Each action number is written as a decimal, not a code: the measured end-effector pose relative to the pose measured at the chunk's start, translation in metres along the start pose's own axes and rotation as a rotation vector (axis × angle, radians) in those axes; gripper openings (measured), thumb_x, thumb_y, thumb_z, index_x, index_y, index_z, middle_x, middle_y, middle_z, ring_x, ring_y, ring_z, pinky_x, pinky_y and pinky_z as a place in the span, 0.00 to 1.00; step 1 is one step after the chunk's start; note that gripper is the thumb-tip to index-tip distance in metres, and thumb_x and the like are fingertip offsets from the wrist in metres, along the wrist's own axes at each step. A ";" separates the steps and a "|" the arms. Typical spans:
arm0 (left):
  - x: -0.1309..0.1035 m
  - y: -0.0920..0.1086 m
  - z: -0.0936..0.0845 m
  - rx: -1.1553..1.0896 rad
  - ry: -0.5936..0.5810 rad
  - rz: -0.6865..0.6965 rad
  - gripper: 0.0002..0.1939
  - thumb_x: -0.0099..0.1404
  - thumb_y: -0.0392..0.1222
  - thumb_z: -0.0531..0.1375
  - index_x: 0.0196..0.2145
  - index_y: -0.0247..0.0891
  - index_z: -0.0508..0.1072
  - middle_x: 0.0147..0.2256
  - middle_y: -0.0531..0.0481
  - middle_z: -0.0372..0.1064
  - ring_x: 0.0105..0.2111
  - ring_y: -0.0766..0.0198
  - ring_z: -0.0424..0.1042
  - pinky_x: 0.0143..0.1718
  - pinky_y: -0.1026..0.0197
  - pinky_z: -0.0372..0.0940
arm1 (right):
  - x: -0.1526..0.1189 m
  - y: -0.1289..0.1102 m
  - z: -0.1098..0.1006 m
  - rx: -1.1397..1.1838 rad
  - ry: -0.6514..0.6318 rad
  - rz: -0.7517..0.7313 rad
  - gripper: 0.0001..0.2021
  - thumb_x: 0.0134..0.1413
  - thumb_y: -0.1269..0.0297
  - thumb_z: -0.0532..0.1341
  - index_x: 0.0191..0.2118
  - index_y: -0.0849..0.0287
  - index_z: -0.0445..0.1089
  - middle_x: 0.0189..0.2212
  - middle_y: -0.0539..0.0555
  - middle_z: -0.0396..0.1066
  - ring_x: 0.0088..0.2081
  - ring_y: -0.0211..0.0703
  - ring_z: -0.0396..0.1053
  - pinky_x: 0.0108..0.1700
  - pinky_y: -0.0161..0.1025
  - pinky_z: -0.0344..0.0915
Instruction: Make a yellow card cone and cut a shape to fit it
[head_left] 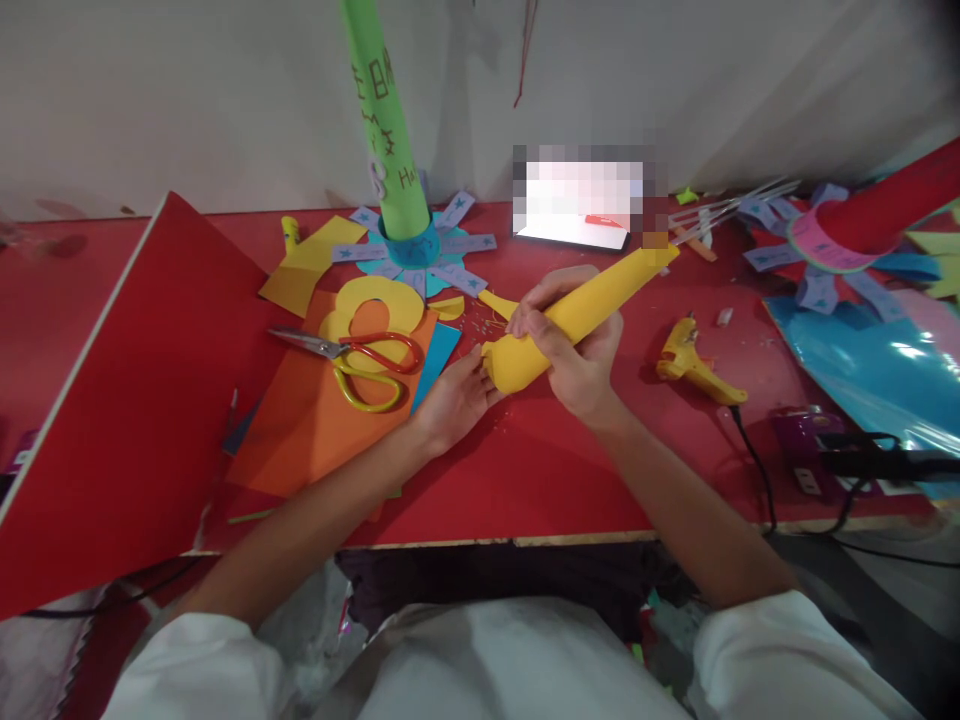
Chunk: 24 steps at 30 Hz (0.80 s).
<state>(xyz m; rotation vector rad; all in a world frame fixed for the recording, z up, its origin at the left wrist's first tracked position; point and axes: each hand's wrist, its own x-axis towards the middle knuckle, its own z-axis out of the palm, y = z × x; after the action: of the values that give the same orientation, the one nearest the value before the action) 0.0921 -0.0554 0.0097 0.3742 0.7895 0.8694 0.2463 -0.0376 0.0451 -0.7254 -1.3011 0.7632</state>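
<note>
A rolled yellow paper tube (592,310) is held at a slant above the red tabletop, its wider end toward the lower left. My right hand (574,345) is closed around the middle of the tube. At the wide end, my left hand (459,400) has its fingers on the tube's small folded edge; part of those fingers is hidden behind the paper. Scissors with red and yellow handles (367,365) lie to the left on yellow paper rings (382,300) and orange paper (300,420). A yellow glue gun (697,365) rests to the right.
A green paper tube (390,150) stands on a blue flower-shaped base behind. A lit screen (577,225) leans at the wall. On the right are a red paper tube (892,205), a blue plastic-wrapped pack (862,350) and a purple box (806,440) with cables. A red board (127,400) stands left.
</note>
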 end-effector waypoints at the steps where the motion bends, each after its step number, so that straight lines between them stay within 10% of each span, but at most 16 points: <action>1: -0.001 0.000 0.002 -0.009 0.001 -0.008 0.14 0.81 0.45 0.57 0.45 0.38 0.81 0.45 0.45 0.83 0.45 0.61 0.81 0.53 0.60 0.76 | -0.001 0.000 0.000 -0.035 0.002 -0.001 0.17 0.66 0.43 0.70 0.45 0.49 0.72 0.34 0.50 0.73 0.34 0.45 0.75 0.42 0.49 0.81; 10: 0.000 0.004 -0.006 0.149 0.042 -0.034 0.07 0.76 0.41 0.61 0.44 0.37 0.78 0.44 0.45 0.82 0.40 0.64 0.82 0.49 0.60 0.77 | -0.004 0.008 -0.001 -0.256 -0.042 -0.094 0.15 0.69 0.45 0.67 0.40 0.50 0.72 0.32 0.50 0.72 0.31 0.43 0.71 0.39 0.47 0.76; 18: -0.006 0.036 -0.030 1.268 0.016 0.718 0.19 0.77 0.52 0.62 0.59 0.39 0.75 0.59 0.38 0.75 0.53 0.52 0.78 0.60 0.46 0.75 | -0.004 0.019 -0.003 -0.202 -0.023 -0.017 0.15 0.69 0.45 0.67 0.43 0.50 0.72 0.36 0.51 0.75 0.35 0.44 0.74 0.43 0.47 0.77; 24: 0.009 0.022 -0.024 1.214 -0.314 0.779 0.46 0.72 0.60 0.69 0.77 0.47 0.55 0.76 0.35 0.57 0.76 0.42 0.60 0.77 0.39 0.60 | -0.003 0.015 0.003 -0.166 -0.050 0.040 0.20 0.67 0.38 0.67 0.43 0.50 0.71 0.36 0.51 0.74 0.35 0.44 0.73 0.42 0.47 0.78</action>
<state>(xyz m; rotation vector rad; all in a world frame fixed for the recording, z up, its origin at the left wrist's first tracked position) 0.0658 -0.0352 0.0027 1.9375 0.8048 0.9081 0.2418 -0.0317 0.0317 -0.8719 -1.4105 0.7151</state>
